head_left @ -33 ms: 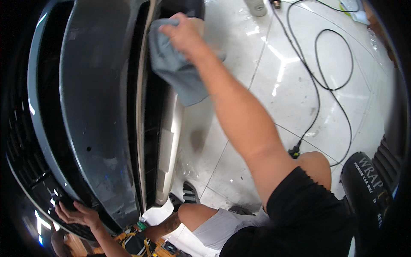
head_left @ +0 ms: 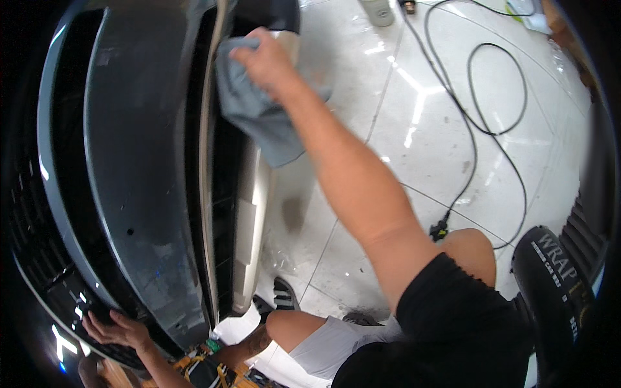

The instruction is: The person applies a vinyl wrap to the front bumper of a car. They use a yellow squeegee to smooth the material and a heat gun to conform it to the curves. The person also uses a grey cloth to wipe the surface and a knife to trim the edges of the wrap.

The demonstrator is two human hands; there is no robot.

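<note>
My right hand (head_left: 268, 61) is stretched far forward and grips a grey cloth (head_left: 259, 116). It presses the cloth against the lower part of a dark grey car bumper (head_left: 139, 161), beside a pale trim strip (head_left: 252, 213). The cloth hangs down below the hand. At the lower left, my left hand (head_left: 119, 330) lies with fingers spread on the black grille edge (head_left: 58, 284) of the bumper and holds nothing.
A black cable (head_left: 482, 123) loops over the glossy white tiled floor (head_left: 414, 97) and ends in a plug (head_left: 440, 229) by my knee. A black bag with pale print (head_left: 550, 291) stands at the right. A pale bottle (head_left: 378, 11) is at the top.
</note>
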